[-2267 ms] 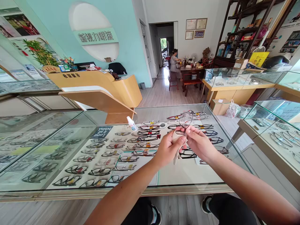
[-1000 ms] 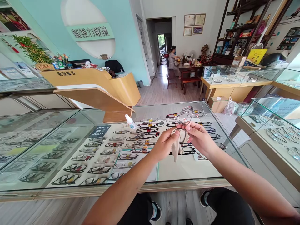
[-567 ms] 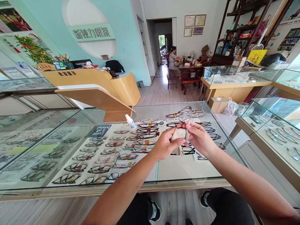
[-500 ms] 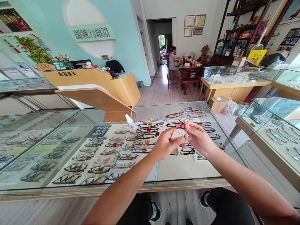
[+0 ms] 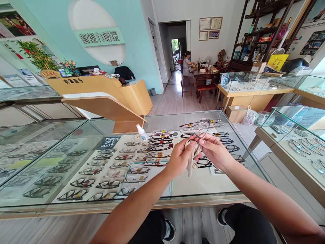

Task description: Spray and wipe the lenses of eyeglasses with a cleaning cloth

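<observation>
Above the glass display case, both my hands meet around a pair of thin-framed eyeglasses (image 5: pixel 202 126). My left hand (image 5: pixel 180 156) is closed on a beige cloth (image 5: pixel 190 166), pinched around one lens, with the cloth's end hanging below. My right hand (image 5: pixel 214 149) grips the eyeglasses near the middle of the frame with thumb and fingers. One lens rim stands up above the fingers; the other is mostly hidden by cloth and hand. A small white spray bottle (image 5: pixel 141 132) stands on the glass, left of my hands.
The glass display case (image 5: pixel 162 200) holds rows of eyeglasses under its top. A wooden reception counter (image 5: pixel 106 98) stands beyond it at left. More glass cases (image 5: pixel 299 135) are to the right. A person (image 5: pixel 187 64) sits at a dark table (image 5: pixel 207 75) at the back.
The cloth has shifted in my left hand and now hangs lower. The eyeglasses have tilted slightly, their upper rim leaning more to the right. The bottle stays put.
</observation>
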`<state>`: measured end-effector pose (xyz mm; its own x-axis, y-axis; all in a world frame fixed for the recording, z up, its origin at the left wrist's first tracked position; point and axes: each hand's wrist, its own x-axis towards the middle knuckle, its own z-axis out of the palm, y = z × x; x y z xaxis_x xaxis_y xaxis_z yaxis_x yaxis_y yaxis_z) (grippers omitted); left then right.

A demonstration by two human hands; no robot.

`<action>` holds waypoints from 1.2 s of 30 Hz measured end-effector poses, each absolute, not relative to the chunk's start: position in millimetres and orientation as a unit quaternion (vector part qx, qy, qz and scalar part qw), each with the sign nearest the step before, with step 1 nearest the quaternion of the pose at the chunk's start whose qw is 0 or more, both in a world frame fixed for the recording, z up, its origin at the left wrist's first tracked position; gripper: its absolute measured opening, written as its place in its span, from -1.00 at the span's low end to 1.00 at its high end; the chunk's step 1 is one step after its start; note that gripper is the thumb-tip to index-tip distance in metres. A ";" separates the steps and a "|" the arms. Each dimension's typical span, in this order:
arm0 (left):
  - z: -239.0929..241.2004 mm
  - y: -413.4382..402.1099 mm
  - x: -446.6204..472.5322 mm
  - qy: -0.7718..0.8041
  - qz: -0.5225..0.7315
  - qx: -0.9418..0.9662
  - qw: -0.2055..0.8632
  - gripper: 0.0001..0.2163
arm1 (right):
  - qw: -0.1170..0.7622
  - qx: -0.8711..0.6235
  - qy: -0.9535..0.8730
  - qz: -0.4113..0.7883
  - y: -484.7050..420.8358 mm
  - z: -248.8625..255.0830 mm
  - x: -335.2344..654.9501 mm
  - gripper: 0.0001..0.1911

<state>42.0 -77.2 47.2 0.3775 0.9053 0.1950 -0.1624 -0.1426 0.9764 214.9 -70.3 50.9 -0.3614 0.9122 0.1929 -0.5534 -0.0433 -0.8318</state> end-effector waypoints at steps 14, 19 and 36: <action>49.0 -71.1 31.3 0.248 0.387 0.657 0.597 -0.44 | 0.531 -0.232 -0.393 0.714 -66.1 52.6 223.2 -0.74; 46.3 -71.8 34.3 0.284 0.420 0.633 0.585 -0.53 | 0.530 -0.225 -0.410 0.707 -69.5 51.3 215.8 -0.72; 39.6 -64.2 32.3 0.353 0.455 0.632 0.519 -0.44 | 0.557 -0.277 -0.457 0.636 -68.5 52.7 218.0 -0.72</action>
